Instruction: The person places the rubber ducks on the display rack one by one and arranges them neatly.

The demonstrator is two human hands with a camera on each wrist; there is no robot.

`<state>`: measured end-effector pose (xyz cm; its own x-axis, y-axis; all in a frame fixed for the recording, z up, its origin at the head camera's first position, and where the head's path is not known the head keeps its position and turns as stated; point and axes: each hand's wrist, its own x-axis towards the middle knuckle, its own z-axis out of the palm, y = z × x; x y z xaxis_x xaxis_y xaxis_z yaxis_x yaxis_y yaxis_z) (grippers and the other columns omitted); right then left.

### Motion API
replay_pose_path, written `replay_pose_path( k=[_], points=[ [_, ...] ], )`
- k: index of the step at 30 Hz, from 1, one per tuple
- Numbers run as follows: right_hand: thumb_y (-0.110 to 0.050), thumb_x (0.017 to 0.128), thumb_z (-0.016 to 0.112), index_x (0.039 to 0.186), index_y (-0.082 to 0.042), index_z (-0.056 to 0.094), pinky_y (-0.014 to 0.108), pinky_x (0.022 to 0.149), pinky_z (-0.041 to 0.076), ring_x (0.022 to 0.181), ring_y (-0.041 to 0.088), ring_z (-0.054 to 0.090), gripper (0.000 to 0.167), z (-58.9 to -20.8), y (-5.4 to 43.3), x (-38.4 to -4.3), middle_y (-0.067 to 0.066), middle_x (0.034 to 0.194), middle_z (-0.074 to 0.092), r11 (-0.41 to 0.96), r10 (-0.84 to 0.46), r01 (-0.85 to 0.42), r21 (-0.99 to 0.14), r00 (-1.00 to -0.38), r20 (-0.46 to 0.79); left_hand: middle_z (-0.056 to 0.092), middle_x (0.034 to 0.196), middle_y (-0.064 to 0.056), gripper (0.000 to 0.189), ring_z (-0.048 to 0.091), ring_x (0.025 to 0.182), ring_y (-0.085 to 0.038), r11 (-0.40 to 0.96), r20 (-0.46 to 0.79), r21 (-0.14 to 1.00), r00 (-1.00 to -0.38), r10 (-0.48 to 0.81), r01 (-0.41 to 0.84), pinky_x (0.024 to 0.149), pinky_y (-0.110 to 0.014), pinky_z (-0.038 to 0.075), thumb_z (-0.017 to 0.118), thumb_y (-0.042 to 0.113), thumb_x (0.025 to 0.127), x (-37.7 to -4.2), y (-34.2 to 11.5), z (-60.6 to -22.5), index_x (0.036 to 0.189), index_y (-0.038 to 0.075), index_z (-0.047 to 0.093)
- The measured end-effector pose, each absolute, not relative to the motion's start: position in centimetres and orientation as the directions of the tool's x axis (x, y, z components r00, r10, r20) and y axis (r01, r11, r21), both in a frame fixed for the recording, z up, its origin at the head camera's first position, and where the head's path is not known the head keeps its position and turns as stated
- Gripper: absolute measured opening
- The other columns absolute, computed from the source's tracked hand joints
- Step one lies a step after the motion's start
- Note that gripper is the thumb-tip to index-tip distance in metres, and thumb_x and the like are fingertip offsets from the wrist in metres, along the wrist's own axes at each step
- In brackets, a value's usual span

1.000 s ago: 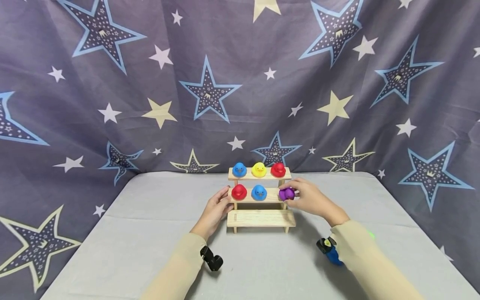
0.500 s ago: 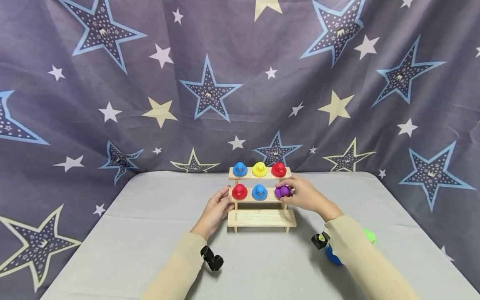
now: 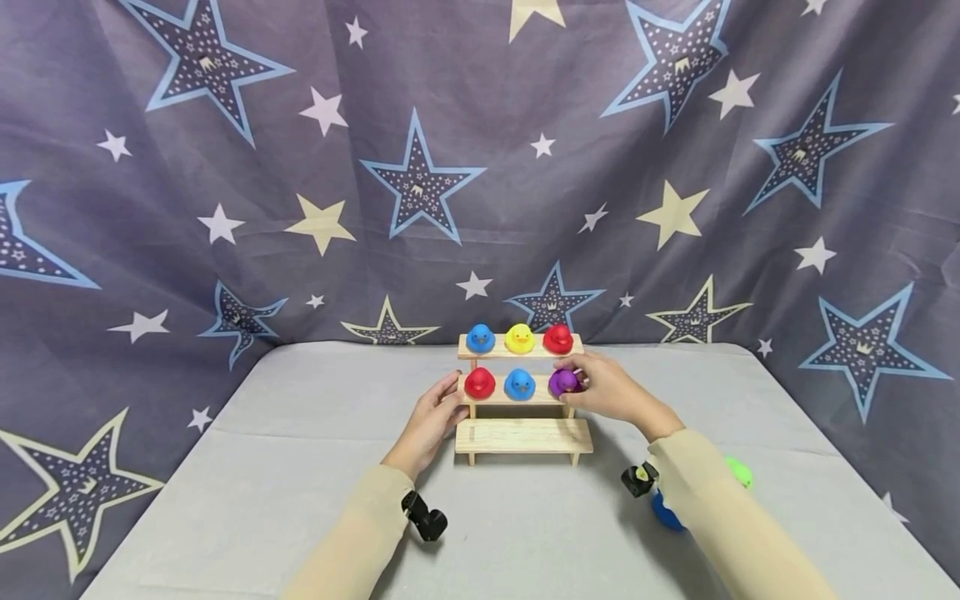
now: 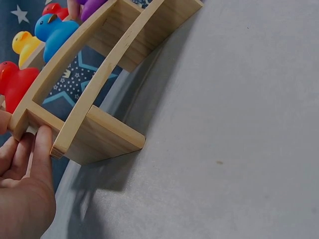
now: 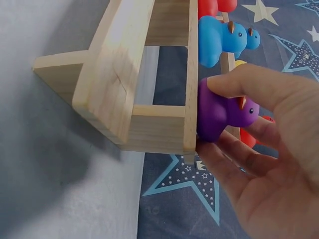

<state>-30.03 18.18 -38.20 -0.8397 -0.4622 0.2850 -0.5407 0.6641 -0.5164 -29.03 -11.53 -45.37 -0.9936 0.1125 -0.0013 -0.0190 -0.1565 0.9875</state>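
A three-tier wooden stand (image 3: 523, 436) holds small rubber ducks. At the right end of its middle tier, my right hand (image 3: 613, 392) pinches a purple duck (image 5: 212, 114) between thumb and fingers, with the duck's base against the board. Beside it on that tier are a blue duck (image 3: 519, 385) and a red duck (image 3: 479, 384). My left hand (image 3: 426, 423) grips the left end of the middle tier, fingers under the board in the left wrist view. The top tier carries another blue duck (image 3: 480, 339), a yellow duck (image 3: 519, 339) and another red duck (image 3: 558, 339).
The bottom tier of the stand bears no duck. On the grey tabletop (image 3: 225, 500), a green object (image 3: 739, 472) and a blue object (image 3: 666, 511) lie partly hidden by my right sleeve. A star-patterned cloth (image 3: 480, 167) hangs behind the table.
My right hand has moved slightly left along the middle tier with the purple duck, which has turned to face forward. My left hand has stayed on the stand.
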Motion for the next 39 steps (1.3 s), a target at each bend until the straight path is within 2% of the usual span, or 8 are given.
replay_pose_path(
  k=[14, 19, 30, 39],
  points=[
    [-0.008, 0.079, 0.082, 0.123, 0.0, 0.064, 0.042, 0.083, 0.061, 0.097, 0.03, 0.067, 0.048, -38.1, 18.3, -29.9, 0.015, 0.109, 0.065, 0.638, -0.459, -0.523, -0.566, -0.848, 0.266, 0.036, 0.152, -0.022, 0.054, 0.045, 0.135, -0.037, -0.172, -0.002, 0.985, -0.993, 0.115, -0.022, 0.109, -0.035, 0.047, 0.047, 0.007, 0.105, -29.2, -11.5, -45.4, 0.156, 0.001, 0.03],
    [-0.006, 0.08, 0.081, 0.125, 0.004, 0.063, 0.044, 0.085, 0.061, 0.1, 0.033, 0.067, 0.05, -38.1, 18.6, -29.7, 0.018, 0.113, 0.063, 0.623, -0.462, -0.518, -0.586, -0.848, 0.259, 0.036, 0.153, -0.023, 0.054, 0.044, 0.135, -0.037, -0.174, -0.003, 0.984, -0.993, 0.116, -0.023, 0.11, -0.036, 0.045, 0.047, 0.007, 0.105, -29.3, -11.6, -45.5, 0.156, 0.0, 0.03],
    [-0.005, 0.081, 0.079, 0.127, 0.003, 0.062, 0.046, 0.089, 0.06, 0.102, 0.036, 0.065, 0.049, -37.7, 19.8, -28.7, 0.019, 0.124, 0.063, 0.63, -0.475, -0.538, -0.56, -0.838, 0.269, 0.037, 0.152, -0.022, 0.053, 0.046, 0.134, -0.035, -0.169, -0.003, 0.985, -0.994, 0.112, -0.022, 0.109, -0.036, 0.046, 0.048, 0.008, 0.105, -29.0, -11.6, -45.3, 0.155, 0.0, 0.031],
    [-0.011, 0.083, 0.079, 0.127, 0.007, 0.059, 0.05, 0.088, 0.059, 0.1, 0.038, 0.066, 0.051, -37.1, 21.5, -27.1, 0.024, 0.119, 0.062, 0.664, -0.474, -0.526, -0.531, -0.846, 0.245, 0.038, 0.15, -0.021, 0.052, 0.048, 0.131, -0.032, -0.171, -0.008, 0.985, -0.995, 0.104, -0.026, 0.108, -0.035, 0.048, 0.047, 0.007, 0.105, -29.0, -11.6, -45.2, 0.155, 0.0, 0.032]
  ],
)
